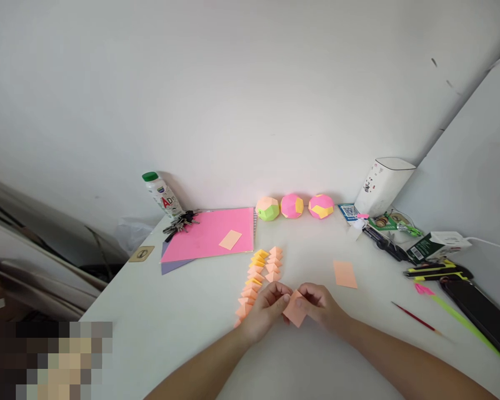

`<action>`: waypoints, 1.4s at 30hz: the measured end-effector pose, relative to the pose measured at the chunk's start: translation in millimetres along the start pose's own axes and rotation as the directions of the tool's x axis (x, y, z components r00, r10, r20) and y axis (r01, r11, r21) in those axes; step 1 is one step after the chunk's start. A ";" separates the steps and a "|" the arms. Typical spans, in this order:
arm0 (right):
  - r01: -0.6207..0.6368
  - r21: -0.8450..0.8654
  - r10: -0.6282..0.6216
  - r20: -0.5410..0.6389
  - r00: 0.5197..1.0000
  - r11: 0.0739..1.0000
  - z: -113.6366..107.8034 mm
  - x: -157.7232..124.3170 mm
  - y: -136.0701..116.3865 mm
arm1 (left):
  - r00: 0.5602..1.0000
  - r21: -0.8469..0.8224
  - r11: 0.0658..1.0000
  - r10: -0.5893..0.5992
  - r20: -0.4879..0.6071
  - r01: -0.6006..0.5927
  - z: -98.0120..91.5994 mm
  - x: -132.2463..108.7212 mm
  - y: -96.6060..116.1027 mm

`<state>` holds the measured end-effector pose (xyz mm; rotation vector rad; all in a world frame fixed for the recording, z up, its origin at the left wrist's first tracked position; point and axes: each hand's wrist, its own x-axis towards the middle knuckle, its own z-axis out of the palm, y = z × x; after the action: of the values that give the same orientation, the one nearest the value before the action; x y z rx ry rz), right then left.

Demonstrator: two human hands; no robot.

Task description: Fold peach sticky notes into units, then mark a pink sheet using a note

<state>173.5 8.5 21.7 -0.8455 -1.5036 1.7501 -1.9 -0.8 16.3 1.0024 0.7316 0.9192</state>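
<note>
Pinching the paper [297, 314] from left and right, the left hand [269, 305] and right hand [324, 305] sit about equally close, its free corner pointing near, folded pieces [256, 270] lying far left of it.

Against the wall [233, 111] stands a green-capped white bottle [161, 193], a bunch of keys [179, 222] next to it. Along the counter's [150, 328] right side are a white container [381, 189], a QR-code card [346, 211], a green-and-white box [435, 244], a yellow-and-black utility knife [437, 271] and a slim red-handled paintbrush [416, 318].
</note>
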 end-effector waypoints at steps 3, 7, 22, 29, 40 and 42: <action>-0.001 -0.042 0.000 -0.016 1.000 0.999 0.3 -0.4 -1.5 | 1.000 0.010 1.000 0.009 0.018 -0.009 -0.6 0.3 0.6; 0.027 -0.107 -0.029 -0.021 0.999 0.994 1.2 -0.1 -4.1 | 1.000 0.009 1.000 0.007 0.015 -0.007 -0.8 1.2 -0.7; -0.023 -0.308 -0.013 -0.114 0.993 0.951 -6.7 0.8 10.6 | 0.975 0.125 0.970 0.195 0.111 -0.208 -8.5 -0.4 -14.6; 0.004 -0.303 -0.041 -0.118 0.992 0.953 -7.0 0.7 11.4 | 0.984 0.068 0.985 0.154 0.085 -0.160 -8.1 -0.7 -13.7; 0.058 -0.251 -0.102 -0.167 0.981 0.966 -7.7 2.1 13.7 | 0.995 0.317 0.948 0.017 -0.101 0.016 -4.9 -2.2 -13.1; 0.056 -0.222 -0.097 -0.176 0.980 0.973 -7.6 1.9 14.1 | 0.995 0.419 0.907 0.075 -0.072 -0.038 -3.5 -3.1 -10.5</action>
<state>177.6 12.8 6.6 -1.0162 -1.5962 1.4263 -3.1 -4.9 5.6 1.3725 1.0046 0.8776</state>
